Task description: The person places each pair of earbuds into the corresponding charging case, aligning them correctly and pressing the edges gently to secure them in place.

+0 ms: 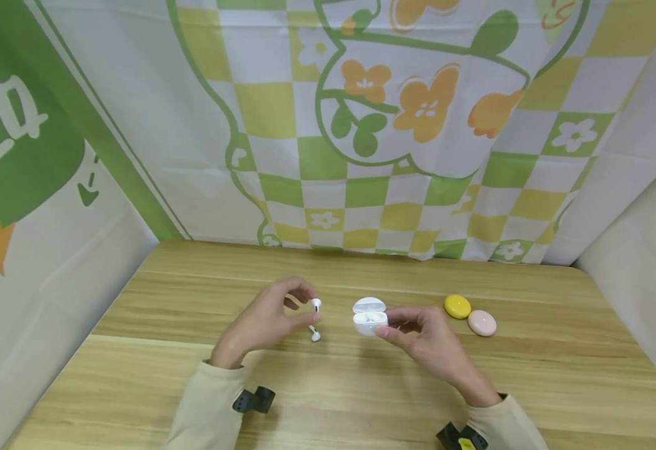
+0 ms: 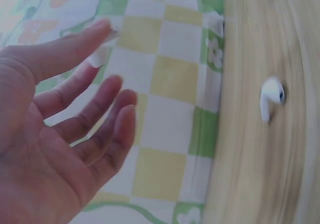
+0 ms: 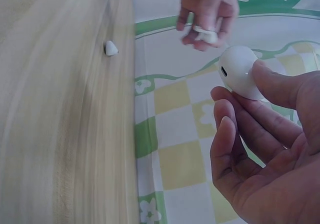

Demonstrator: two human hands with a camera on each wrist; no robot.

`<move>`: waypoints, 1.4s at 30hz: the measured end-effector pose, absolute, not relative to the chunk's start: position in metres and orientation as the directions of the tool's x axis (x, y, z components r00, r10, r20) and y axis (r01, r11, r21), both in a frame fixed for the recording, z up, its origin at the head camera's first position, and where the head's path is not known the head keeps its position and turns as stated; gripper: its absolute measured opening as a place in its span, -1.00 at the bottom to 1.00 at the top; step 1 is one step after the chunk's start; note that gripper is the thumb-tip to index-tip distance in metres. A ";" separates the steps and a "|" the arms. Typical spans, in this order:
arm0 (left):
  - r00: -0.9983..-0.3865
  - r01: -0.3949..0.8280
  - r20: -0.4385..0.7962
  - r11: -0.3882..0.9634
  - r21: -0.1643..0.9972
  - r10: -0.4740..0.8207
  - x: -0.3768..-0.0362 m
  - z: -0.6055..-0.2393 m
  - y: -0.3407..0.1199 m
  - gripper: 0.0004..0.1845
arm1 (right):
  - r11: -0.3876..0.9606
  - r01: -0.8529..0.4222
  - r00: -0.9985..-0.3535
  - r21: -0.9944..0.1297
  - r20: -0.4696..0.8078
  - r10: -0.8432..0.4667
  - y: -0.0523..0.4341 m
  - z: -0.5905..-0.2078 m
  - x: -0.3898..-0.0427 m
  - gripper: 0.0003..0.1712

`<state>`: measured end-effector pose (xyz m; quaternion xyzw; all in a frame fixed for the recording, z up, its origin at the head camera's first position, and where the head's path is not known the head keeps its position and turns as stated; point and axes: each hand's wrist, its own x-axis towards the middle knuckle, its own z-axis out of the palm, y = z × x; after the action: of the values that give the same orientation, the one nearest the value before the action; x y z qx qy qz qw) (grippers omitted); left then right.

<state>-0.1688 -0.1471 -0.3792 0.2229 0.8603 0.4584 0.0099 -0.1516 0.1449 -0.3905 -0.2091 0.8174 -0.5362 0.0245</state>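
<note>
My left hand (image 1: 276,317) pinches a white wireless earbud (image 1: 316,304) between thumb and forefinger, above the table. Thumb and fingertip partly cover that earbud (image 2: 98,58) in the left wrist view. A second white earbud (image 1: 314,334) lies on the wood just below this hand, its stem and dark tip (image 2: 272,91) showing in the left wrist view. To the right, my right hand (image 1: 426,344) holds a round white charging case (image 1: 370,317) with its lid raised. In the right wrist view, the thumb presses on the case's (image 3: 239,71) smooth outside, which has a small dark port.
A yellow round case (image 1: 458,306) and a pale pink one (image 1: 482,323) lie side by side right of my right hand. The wooden table (image 1: 361,400) meets a patterned cloth (image 1: 328,162) at the back. Fabric walls stand at both sides.
</note>
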 end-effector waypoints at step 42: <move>-0.763 0.643 0.542 0.503 0.578 0.353 -0.148 -0.368 -0.091 -0.82 | 0.321 -0.376 -0.895 -0.870 0.250 -0.370 0.136 -0.393 -0.147 -0.82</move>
<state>-0.1480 -0.0908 -0.3684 0.2937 0.8480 0.4029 -0.1799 -0.1470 0.1359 -0.3934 -0.2293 0.8126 -0.5358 -0.0028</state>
